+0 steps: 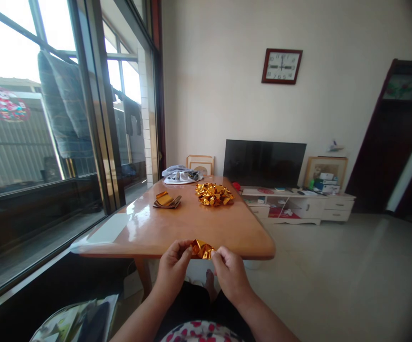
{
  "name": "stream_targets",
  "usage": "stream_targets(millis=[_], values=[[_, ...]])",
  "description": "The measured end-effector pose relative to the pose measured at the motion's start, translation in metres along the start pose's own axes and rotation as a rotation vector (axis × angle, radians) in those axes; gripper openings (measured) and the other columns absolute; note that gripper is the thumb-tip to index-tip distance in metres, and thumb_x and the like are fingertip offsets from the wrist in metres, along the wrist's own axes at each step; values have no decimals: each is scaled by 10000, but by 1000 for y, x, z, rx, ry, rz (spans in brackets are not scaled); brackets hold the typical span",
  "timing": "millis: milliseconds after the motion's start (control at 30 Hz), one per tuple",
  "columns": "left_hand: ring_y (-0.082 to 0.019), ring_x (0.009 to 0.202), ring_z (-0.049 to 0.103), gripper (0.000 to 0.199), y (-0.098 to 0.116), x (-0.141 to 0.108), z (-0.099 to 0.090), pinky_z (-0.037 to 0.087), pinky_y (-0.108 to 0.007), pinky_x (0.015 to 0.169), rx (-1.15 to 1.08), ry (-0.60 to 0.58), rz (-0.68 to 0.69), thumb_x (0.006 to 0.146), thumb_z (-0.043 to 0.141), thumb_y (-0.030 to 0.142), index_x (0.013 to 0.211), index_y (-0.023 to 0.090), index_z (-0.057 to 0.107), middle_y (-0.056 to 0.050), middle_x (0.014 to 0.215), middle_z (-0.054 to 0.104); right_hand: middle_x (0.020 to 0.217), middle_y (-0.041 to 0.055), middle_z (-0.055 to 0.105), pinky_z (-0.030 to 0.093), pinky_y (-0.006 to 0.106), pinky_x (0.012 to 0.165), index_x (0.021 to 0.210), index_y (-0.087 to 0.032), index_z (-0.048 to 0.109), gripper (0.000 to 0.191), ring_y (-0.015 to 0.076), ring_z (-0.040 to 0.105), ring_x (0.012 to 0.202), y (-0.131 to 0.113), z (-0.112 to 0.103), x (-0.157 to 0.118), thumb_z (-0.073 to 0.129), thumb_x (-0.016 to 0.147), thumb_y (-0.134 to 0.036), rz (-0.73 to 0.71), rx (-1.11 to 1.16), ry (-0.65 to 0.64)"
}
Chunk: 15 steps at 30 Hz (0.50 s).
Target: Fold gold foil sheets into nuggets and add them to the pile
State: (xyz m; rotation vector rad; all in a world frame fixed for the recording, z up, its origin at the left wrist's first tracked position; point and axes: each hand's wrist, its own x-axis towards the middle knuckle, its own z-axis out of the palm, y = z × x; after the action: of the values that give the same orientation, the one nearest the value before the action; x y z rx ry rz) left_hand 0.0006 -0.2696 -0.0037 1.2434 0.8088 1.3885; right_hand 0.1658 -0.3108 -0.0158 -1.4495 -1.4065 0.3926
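Desk: wooden desk (191, 228) by the window, with a heap of folded gold foil (214, 194) and a small pile of foil strips (166, 200) within easy reach.
Hands: left hand (172, 268) and right hand (230, 275) close together, pinching a folded gold foil piece (202, 249) from both ends, just above the desk's near edge.

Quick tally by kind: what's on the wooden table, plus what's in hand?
Gold foil heap: 1 (pieces too many to count)
Brown and gold folded foil stack: 1
Gray and white cloth bundle: 1
Gold foil piece held by left hand and right hand: 1
Total: 4
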Motion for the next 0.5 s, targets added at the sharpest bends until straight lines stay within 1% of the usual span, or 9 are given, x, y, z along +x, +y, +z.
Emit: stream_targets(millis=[133, 233, 333, 400, 500], values=[[-253, 944, 677, 418, -3, 1, -1, 515, -374, 907, 46, -16, 10, 770, 794, 408, 1113, 197, 683, -62, 955, 739, 534, -27, 558, 358, 239, 546, 618, -236, 501, 365, 154, 514, 550, -2, -1, 0, 494, 927, -429, -33, -30, 20], [-259, 971, 678, 402, -6, 2, -2, 516, -374, 923, 56, -38, 21, 780, 785, 396, 1109, 185, 690, -78, 997, 740, 548, -28, 558, 352, 237, 555, 630, -234, 493, 345, 155, 525, 565, -4, -3, 1, 488, 931, -402, -39, -60, 7], [-259, 991, 677, 417, -12, 4, -5, 522, -369, 914, 74, -51, 45, 795, 767, 380, 1155, 189, 681, -87, 1045, 735, 558, -32, 556, 342, 237, 566, 638, -231, 475, 337, 154, 532, 577, -4, -4, 2, 478, 940, -382, -36, -91, -13], [-255, 998, 673, 388, -16, 6, -7, 525, -371, 910, 154, -64, 92, 822, 733, 372, 1159, 185, 690, -91, 1061, 727, 562, -32, 555, 334, 237, 571, 639, -228, 468, 333, 154, 533, 584, -3, -4, 3, 476, 939, -373, -35, -103, -17], [-241, 966, 666, 319, -20, 9, -11, 531, -371, 887, 327, -63, 212, 863, 668, 354, 1125, 178, 716, -83, 1028, 711, 560, -29, 550, 321, 241, 569, 631, -226, 465, 329, 155, 530, 591, 0, -3, 4, 477, 931, -361, -29, -114, -19]])
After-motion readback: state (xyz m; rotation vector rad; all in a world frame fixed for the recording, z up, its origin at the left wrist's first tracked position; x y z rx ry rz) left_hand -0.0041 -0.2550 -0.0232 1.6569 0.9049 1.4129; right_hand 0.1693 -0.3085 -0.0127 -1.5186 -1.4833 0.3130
